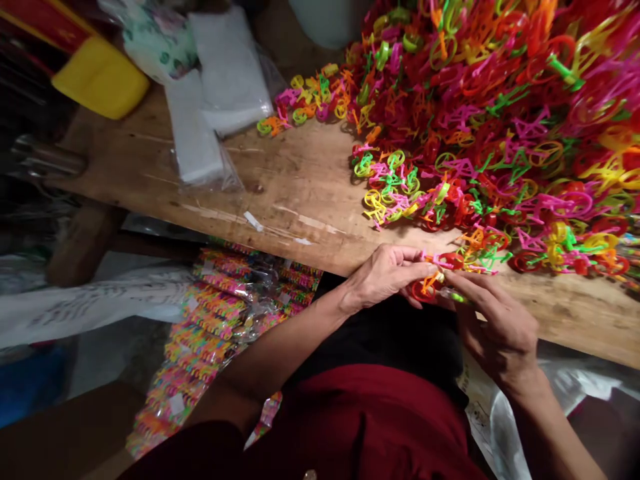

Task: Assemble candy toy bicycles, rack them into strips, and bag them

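Small bright plastic toy bicycles [450, 167] lie in a big heap on the wooden bench. At the bench's near edge my left hand [383, 275] is closed, thumb and fingers pinching a toy bicycle [425, 287] with orange and red parts. My right hand [500, 317] meets it from the right, its fingers closed around the other end of the toy, where a yellow-green piece [453, 295] shows. The fingers partly cover the toy. Right behind my hands, loose green, orange and pink bicycles [483, 247] touch the heap's front edge.
Clear bags with white sheets [227, 73] lie on the wooden bench [300, 173] at the back left, beside a yellow object [100, 77]. Below the bench, at left, are packed strips of colourful toys [200, 340]. A metal cylinder [50, 160] sits at the bench's left end.
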